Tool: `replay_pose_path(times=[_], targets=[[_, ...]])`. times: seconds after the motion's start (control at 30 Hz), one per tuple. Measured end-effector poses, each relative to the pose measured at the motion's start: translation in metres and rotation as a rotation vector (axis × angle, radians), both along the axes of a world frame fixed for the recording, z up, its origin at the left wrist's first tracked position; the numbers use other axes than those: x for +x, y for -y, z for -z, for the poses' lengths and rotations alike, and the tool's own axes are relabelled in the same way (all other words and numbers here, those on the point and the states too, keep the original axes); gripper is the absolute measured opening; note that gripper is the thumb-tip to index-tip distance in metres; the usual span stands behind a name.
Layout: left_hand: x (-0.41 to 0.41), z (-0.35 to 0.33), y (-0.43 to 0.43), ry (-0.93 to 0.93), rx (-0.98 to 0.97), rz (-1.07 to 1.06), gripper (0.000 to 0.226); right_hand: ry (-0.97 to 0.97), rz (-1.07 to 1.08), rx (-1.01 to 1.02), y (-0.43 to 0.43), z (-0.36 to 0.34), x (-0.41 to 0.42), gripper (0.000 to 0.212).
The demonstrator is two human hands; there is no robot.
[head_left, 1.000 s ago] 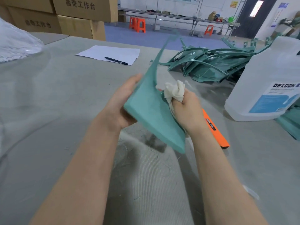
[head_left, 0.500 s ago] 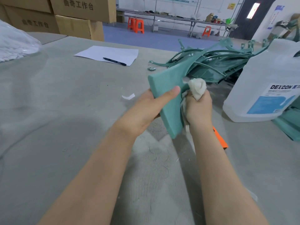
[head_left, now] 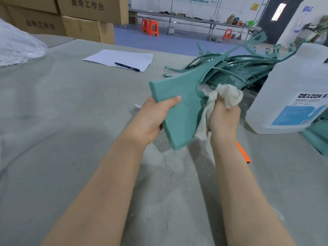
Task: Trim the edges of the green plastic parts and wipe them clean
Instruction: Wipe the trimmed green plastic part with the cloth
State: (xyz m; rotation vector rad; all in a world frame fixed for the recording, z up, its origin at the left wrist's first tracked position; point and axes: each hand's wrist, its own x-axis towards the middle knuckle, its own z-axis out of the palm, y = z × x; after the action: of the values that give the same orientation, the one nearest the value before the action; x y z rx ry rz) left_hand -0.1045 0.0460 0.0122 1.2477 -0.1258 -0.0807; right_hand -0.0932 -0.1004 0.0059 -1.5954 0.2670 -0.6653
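Looked like the wiping step to me, not the trimming. The left hand (head_left: 152,119) gripped the green plastic part (head_left: 179,107) by its wide flat end, with the thumb curled over the front face. It held the part up off the table, just left of the DEXCON jug (head_left: 292,89). The right hand (head_left: 223,119) was fisted round a bunched whitish rag (head_left: 229,96), pressed to the part's inner edge where the flat end narrows into a long thin arm. That arm swept up and back to about level with the jug's top.

My guess for the next move was running the rag along that skinny arm. It looked bendy, so the left hand would probably have to brace it or shift its grip higher.

An orange-handled tool (head_left: 244,153), maybe the trimming knife, lay on the near side of the jug, mostly hidden behind the right forearm. A heap of other green parts (head_left: 239,68) sat behind the jug, to its left. No idea which of them were done.

The grey felt table cover (head_left: 53,121) was dusted with pale grit and shavings under the hands. Well left of the jug lay a sheet of paper (head_left: 120,56) with a pen (head_left: 126,66) on it. Far beyond the jug were cardboard boxes (head_left: 79,18), orange stools (head_left: 150,27) and a long bench (head_left: 195,19) on a blue floor.
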Motion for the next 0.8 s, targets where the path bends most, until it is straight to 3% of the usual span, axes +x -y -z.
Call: replay_pose_path(times=[0.13,0.27,0.37,0.43,0.63,0.8], targets=[[0.000,0.001,0.000,0.038,0.146,-0.023,0.014,0.137,0.017,0.156,0.005,-0.008,-0.001,0.017],[-0.004,0.001,0.004,0.076,0.292,0.003,0.014,0.100,-0.156,-0.082,-0.004,-0.006,-0.003,0.023],[-0.008,-0.001,0.002,0.114,0.353,0.065,0.014,0.038,-0.131,-0.184,-0.002,-0.004,0.000,0.020],[-0.012,-0.004,0.003,0.145,0.381,0.108,0.016,0.017,-0.098,-0.142,0.005,-0.006,0.001,0.010],[-0.023,-0.015,0.011,0.249,0.562,0.149,0.013,-0.039,-0.006,0.052,0.010,-0.010,-0.003,0.026],[-0.030,-0.028,-0.006,0.300,0.644,0.160,0.017,-0.005,-0.060,0.184,0.007,-0.012,-0.003,0.019]])
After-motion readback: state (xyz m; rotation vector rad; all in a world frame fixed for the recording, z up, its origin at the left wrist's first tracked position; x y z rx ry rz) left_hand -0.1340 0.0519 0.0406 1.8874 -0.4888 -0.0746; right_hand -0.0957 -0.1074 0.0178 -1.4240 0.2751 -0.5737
